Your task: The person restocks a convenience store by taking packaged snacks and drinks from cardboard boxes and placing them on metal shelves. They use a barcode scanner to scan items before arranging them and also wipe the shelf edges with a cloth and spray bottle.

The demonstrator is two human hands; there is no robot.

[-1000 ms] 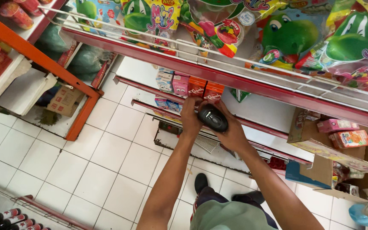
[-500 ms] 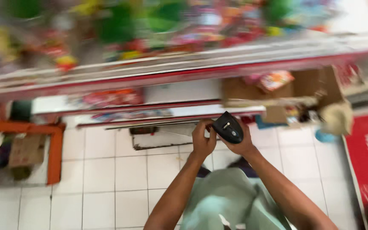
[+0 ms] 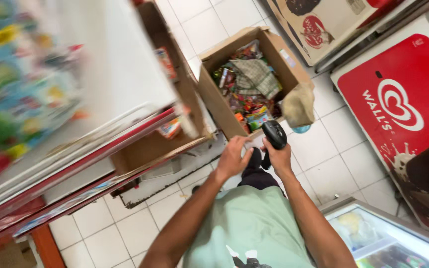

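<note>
A black handheld scanner (image 3: 274, 133) is gripped by its handle in my right hand (image 3: 280, 160), head pointing up towards an open cardboard box (image 3: 213, 99) full of colourful snack packets. My left hand (image 3: 232, 159) is curled close beside the handle, its fingertips towards the scanner. Whether it touches the scanner I cannot tell. Both forearms reach out over my green shirt.
A red and white shelf unit (image 3: 100, 99) with blurred colourful packets fills the left. A beige cloth (image 3: 299, 105) hangs on the box corner. A red chest freezer (image 3: 398, 99) stands on the right, a glass-topped freezer (image 3: 373, 238) at the lower right, and a printed carton (image 3: 323, 20) at the top.
The view has swung right from the shelves to the box and freezers. The scanner stays in front of me; my left hand has slipped off its head to beside the handle.
</note>
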